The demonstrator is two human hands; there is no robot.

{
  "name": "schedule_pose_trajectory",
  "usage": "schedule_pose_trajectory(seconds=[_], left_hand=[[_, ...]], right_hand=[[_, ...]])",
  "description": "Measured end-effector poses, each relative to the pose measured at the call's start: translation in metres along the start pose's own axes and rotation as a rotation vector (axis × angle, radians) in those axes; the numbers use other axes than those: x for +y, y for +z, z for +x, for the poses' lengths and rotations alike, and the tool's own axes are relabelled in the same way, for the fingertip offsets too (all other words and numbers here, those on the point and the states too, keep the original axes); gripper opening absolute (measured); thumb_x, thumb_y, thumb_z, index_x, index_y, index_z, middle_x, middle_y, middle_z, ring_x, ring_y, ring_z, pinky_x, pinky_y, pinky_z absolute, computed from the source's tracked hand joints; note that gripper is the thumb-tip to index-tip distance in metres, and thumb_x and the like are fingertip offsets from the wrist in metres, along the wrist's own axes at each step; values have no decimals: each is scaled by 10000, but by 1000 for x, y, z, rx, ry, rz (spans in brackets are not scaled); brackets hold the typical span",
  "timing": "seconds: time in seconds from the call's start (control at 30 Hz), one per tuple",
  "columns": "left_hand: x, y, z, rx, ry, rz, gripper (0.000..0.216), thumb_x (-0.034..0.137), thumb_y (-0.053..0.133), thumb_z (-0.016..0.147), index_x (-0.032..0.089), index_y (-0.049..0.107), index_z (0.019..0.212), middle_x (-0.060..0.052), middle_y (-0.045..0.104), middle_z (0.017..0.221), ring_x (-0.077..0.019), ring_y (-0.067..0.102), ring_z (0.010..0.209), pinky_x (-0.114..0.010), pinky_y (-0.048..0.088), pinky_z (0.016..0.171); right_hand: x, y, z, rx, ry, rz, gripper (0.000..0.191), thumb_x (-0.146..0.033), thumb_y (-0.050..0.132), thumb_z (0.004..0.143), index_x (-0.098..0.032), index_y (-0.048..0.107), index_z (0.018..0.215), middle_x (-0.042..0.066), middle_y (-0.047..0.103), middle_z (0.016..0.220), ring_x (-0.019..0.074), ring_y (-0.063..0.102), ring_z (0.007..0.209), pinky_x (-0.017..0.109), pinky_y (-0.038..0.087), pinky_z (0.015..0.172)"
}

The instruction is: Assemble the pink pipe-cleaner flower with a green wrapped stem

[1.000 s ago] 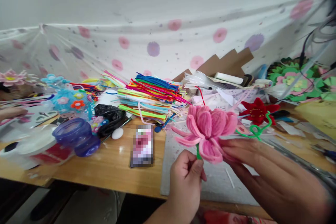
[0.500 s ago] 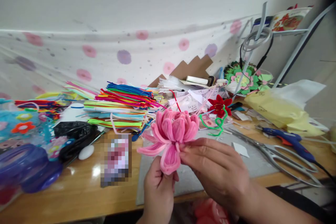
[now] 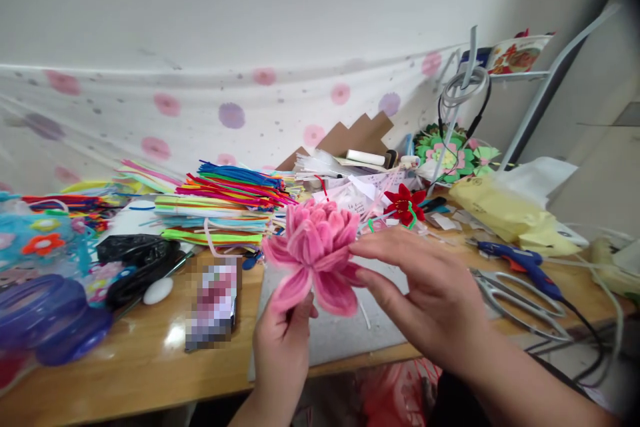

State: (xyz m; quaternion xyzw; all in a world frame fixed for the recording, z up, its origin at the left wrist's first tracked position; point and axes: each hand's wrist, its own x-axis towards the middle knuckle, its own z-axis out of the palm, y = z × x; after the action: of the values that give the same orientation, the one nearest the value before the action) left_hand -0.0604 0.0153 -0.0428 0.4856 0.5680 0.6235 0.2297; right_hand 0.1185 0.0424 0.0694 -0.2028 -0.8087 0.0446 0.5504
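Observation:
A pink pipe-cleaner flower (image 3: 315,250) is held up over the front of the wooden table (image 3: 150,373). My left hand (image 3: 283,347) is closed round its stem from below. My right hand (image 3: 425,300) reaches in from the right, its thumb and fingers pinching a petal on the flower's right side. A grey mat (image 3: 345,333) lies on the table under the flower.
A stack of coloured pipe cleaners (image 3: 225,203) lies behind. A phone (image 3: 213,303), a blue glue gun (image 3: 520,260), large scissors (image 3: 520,303), a red flower (image 3: 405,203), a yellow bag (image 3: 505,213) and purple containers (image 3: 50,323) crowd the table.
The view has swung right, so things slid left in frame. The flower has been raised and turned, and my right hand moved from under it to its right-side petals.

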Motion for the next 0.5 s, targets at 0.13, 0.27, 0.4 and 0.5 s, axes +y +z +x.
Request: schedule_pose_trajectory(seconds=[0.13, 0.27, 0.4, 0.5], left_hand=[[4, 0, -3, -13, 15, 16, 224, 343, 588, 795, 173, 562, 651, 11, 550, 559, -135, 502, 535, -228, 368, 505], [8, 1, -6, -46, -11, -4, 235, 359, 593, 791, 172, 564, 651, 11, 556, 571, -131, 498, 531, -224, 362, 502], [11, 5, -8, -76, -60, -51, 237, 369, 598, 797, 166, 570, 678, 26, 521, 548, -105, 444, 488, -213, 334, 472], [12, 9, -9, -61, -99, -127, 229, 372, 618, 788, 157, 587, 715, 24, 533, 549, -92, 420, 458, -208, 318, 438]], right_hand=[[-1, 8, -5, 5, 5, -50, 300, -104, 666, 751, -111, 632, 1048, 92, 666, 986, 151, 610, 938, 269, 510, 835], [2, 9, -6, -6, -9, -41, 293, -78, 644, 762, -100, 627, 1054, 94, 670, 961, 137, 612, 902, 250, 514, 802], [3, 7, -8, -49, 10, -32, 290, -71, 630, 772, -122, 619, 1057, 73, 687, 915, 132, 624, 827, 260, 523, 779], [2, 1, -13, 85, -12, -76, 312, -9, 586, 759, -126, 603, 1048, 79, 669, 924, 136, 614, 845, 264, 519, 773]])
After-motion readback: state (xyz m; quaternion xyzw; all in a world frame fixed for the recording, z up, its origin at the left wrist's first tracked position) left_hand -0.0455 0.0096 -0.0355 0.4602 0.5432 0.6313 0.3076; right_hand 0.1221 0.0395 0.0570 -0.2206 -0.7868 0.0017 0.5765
